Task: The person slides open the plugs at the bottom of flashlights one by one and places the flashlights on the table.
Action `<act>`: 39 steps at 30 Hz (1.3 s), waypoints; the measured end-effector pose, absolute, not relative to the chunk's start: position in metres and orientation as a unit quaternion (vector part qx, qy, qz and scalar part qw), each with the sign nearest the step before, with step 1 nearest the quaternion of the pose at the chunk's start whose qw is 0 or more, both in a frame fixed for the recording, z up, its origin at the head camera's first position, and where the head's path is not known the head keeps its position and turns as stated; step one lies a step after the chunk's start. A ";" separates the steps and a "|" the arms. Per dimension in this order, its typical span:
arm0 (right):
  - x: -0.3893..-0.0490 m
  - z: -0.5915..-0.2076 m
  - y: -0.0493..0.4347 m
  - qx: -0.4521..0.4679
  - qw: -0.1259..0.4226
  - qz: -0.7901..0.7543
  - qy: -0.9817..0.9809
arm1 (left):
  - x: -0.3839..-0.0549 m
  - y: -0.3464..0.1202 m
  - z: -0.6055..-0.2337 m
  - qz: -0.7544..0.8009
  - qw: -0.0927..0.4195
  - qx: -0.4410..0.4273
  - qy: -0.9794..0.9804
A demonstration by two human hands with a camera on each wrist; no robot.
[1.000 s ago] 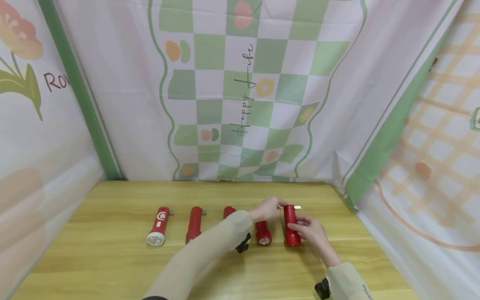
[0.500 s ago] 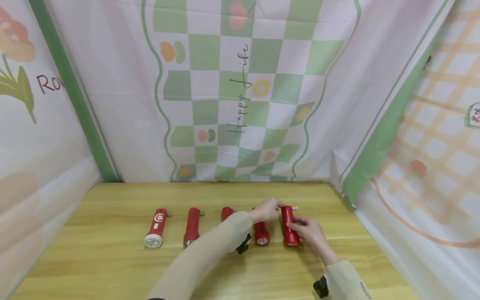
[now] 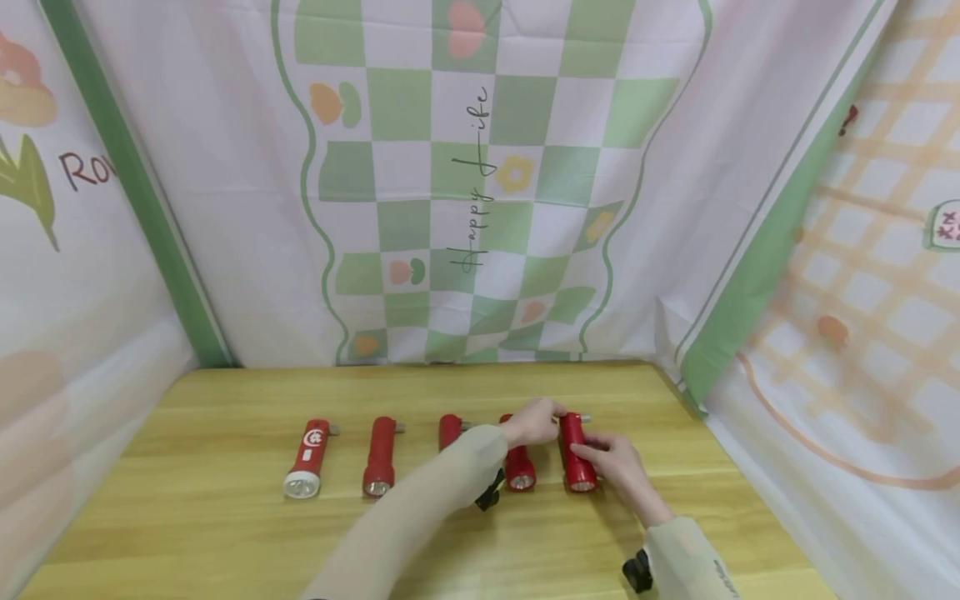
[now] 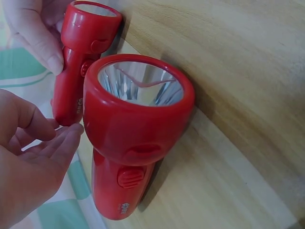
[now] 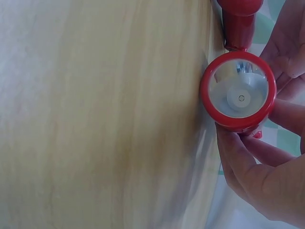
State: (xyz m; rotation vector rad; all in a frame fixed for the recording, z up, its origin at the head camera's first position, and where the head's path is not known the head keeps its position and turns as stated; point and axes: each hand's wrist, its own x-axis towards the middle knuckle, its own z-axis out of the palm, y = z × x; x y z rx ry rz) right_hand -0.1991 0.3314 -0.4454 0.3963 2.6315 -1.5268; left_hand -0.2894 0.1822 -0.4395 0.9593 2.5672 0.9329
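A red flashlight (image 3: 574,454) lies on the table at the right end of a row, lens towards me, with a small metal tab at its tail. My right hand (image 3: 618,462) holds it from the right, thumb on top and fingers at its side. My left hand (image 3: 534,422) reaches over the neighbouring red flashlight (image 4: 136,148), its outstretched fingertips touching the tail of the held one. In the right wrist view the held flashlight's round lens (image 5: 240,93) faces the camera, and my right fingers are against its rim. My left forearm partly hides the middle flashlight (image 3: 451,429).
Further left in the row lie another red flashlight (image 3: 380,458) and a red one with a white head (image 3: 307,458). All rest on a wooden table (image 3: 225,542). A patterned cloth (image 3: 450,208) hangs behind the table's back edge.
The held flashlight has turned slightly, and its lens now shows in the head view. Both hands stay at it. The head view has shifted a little.
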 end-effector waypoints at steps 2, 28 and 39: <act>-0.200 -0.446 0.331 0.131 0.037 -0.496 0.858 | -0.289 0.183 -0.439 0.324 0.127 0.325 0.879; -0.206 -0.451 0.331 0.139 0.007 -0.451 0.882 | -0.291 0.186 -0.446 0.322 0.154 0.279 0.892; -0.206 -0.450 0.333 0.140 0.032 -0.448 0.882 | -0.289 0.188 -0.445 0.322 0.162 0.284 0.888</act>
